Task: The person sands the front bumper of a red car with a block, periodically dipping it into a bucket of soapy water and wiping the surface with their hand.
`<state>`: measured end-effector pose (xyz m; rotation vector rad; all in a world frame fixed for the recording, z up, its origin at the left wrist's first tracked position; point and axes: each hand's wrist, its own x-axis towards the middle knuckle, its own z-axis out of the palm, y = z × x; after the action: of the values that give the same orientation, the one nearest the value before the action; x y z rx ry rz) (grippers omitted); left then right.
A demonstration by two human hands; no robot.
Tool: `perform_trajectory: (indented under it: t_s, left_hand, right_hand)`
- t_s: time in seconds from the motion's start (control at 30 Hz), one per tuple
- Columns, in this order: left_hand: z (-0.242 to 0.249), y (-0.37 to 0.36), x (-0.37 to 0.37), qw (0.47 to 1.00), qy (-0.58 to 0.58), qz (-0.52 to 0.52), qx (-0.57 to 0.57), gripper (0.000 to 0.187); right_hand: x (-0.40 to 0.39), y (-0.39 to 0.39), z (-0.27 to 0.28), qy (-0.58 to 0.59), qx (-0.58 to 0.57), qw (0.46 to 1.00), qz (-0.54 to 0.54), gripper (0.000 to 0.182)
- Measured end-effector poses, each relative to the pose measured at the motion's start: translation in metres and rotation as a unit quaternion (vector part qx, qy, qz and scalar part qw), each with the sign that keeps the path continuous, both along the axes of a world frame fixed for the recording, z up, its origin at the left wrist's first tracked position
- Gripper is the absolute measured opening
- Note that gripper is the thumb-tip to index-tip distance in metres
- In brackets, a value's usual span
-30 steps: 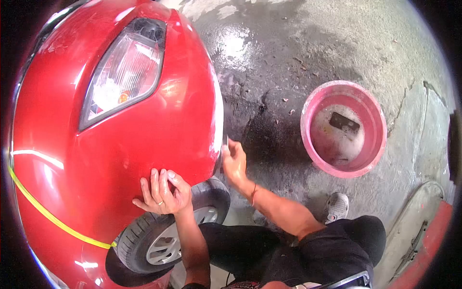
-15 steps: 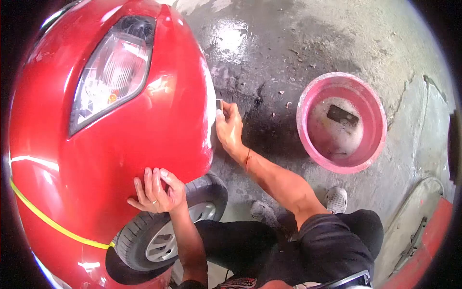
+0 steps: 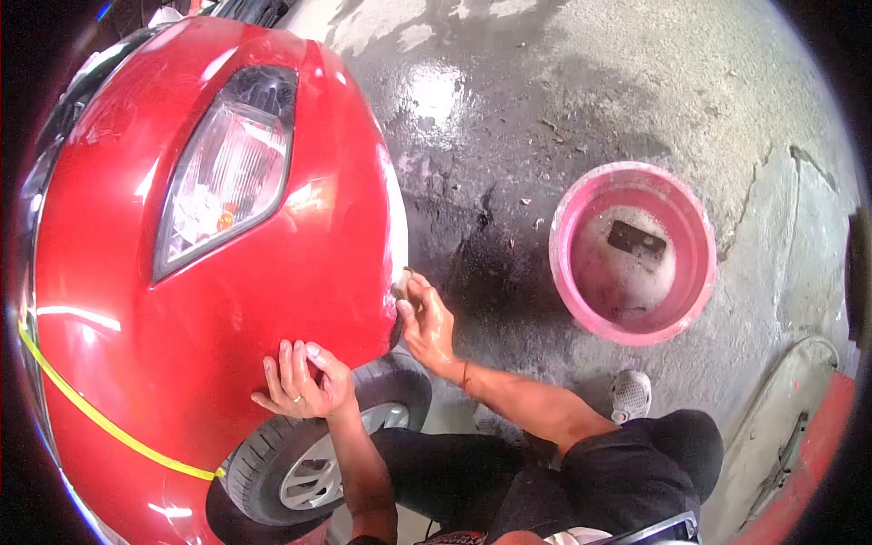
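Note:
My right hand is closed on a small, flat grey sanding block, mostly hidden by the fingers. It is at the edge of the red car bumper, at the lower end of a whitish patch. My left hand, with a ring on one finger, is at the bumper's lower part, just above the front wheel. Its fingers are slightly bent and apart, with nothing in them.
A pink tub of sudsy water stands on the wet concrete floor, with a dark rectangular block in it. Yellow tape crosses the car body. The headlight lies above my left hand. A red panel is at lower right.
My right hand has moved down along the bumper edge, closer to the wheel, with the block still in its fingers. My left hand stays on the bumper. The view has shifted slightly.

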<state>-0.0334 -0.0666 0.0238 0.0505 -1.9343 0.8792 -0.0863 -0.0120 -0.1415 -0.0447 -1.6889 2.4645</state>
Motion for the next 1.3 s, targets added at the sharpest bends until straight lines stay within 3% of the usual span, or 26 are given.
perform_trajectory:
  t_s: [0.13, 0.23, 0.3, 0.37, 0.43, 0.5, 0.57, 0.63, 0.77, 0.8, 0.83, 0.87, 0.97, 1.03, 1.07, 1.17, 1.23, 1.27, 1.3]
  left_hand:
    - [0.001, 0.003, 0.007, 1.0, -0.015, 0.008, -0.012, 0.012]
    - [0.002, 0.0, -0.004, 1.0, -0.009, -0.013, -0.023, 0.012]
    - [-0.002, -0.003, 0.001, 1.0, 0.004, -0.005, -0.002, 0.011]
    - [-0.001, 0.002, 0.001, 1.0, -0.002, 0.013, 0.007, 0.01]
    - [0.001, 0.002, 0.0, 1.0, -0.012, -0.006, -0.002, 0.01]
    - [0.003, 0.003, 0.004, 1.0, -0.019, -0.005, -0.008, 0.01]
    - [0.003, 0.001, -0.001, 1.0, -0.008, -0.024, -0.008, 0.01]
    - [0.002, 0.001, 0.0, 1.0, -0.006, -0.014, -0.002, 0.009]
    - [0.001, 0.0, -0.005, 1.0, -0.009, -0.014, -0.008, 0.009]
    - [0.003, 0.002, 0.001, 1.0, -0.02, -0.011, -0.01, 0.009]
    - [0.003, 0.003, 0.003, 1.0, -0.013, -0.014, -0.01, 0.009]
    - [0.003, 0.001, 0.0, 1.0, -0.011, -0.021, -0.013, 0.01]
    - [0.002, 0.001, 0.0, 1.0, -0.003, -0.02, 0.002, 0.011]
    - [0.005, 0.006, 0.002, 0.999, -0.017, -0.036, 0.036, 0.01]
    - [0.007, 0.011, 0.003, 0.998, -0.01, -0.033, 0.05, 0.01]
    - [0.016, 0.028, 0.005, 0.986, -0.059, -0.088, 0.128, 0.011]
    - [0.02, 0.041, 0.005, 0.919, -0.141, -0.248, 0.272, 0.014]
    - [0.025, 0.049, 0.004, 0.903, -0.172, -0.271, 0.286, 0.017]
    - [0.024, 0.055, 0.003, 0.885, -0.189, -0.3, 0.301, 0.017]
  right_hand:
    - [-0.1, 0.025, 0.025, -0.023, -0.004, 0.999, 0.022, 0.025]
    - [-0.06, 0.017, 0.024, -0.006, -0.072, 0.997, 0.014, 0.025]
    - [0.014, 0.001, 0.023, -0.009, -0.015, 1.0, -0.007, 0.029]
    - [0.004, -0.004, 0.016, -0.017, -0.071, 0.997, 0.015, 0.03]
    - [-0.064, 0.033, 0.033, -0.02, -0.094, 0.993, 0.074, 0.03]
    - [-0.101, 0.033, 0.041, -0.096, -0.058, 0.99, 0.082, 0.029]
    - [-0.07, 0.029, 0.04, -0.048, -0.117, 0.991, 0.054, 0.028]
    - [-0.012, 0.008, 0.03, 0.0, -0.057, 0.998, -0.002, 0.024]
    - [-0.095, 0.018, 0.021, -0.008, -0.027, 1.0, -0.011, 0.025]
    - [-0.132, 0.008, 0.001, -0.046, 0.016, 0.998, 0.045, 0.025]
    - [-0.16, 0.003, -0.018, -0.062, -0.101, 0.983, 0.138, 0.026]
    - [-0.175, 0.011, -0.019, -0.074, -0.053, 0.983, 0.162, 0.025]
    - [-0.195, 0.034, -0.034, -0.104, -0.08, 0.975, 0.181, 0.027]
    - [-0.215, 0.08, -0.02, -0.214, -0.087, 0.926, 0.297, 0.029]
    - [-0.224, 0.113, -0.005, -0.182, -0.052, 0.912, 0.364, 0.031]
    - [-0.244, 0.2, 0.038, -0.191, -0.045, 0.798, 0.57, 0.031]
    - [-0.236, 0.239, 0.056, -0.198, 0.067, 0.757, 0.619, 0.031]
    - [-0.23, 0.253, 0.054, -0.194, 0.121, 0.756, 0.613, 0.035]
    - [-0.213, 0.269, 0.068, -0.202, 0.095, 0.745, 0.629, 0.04]
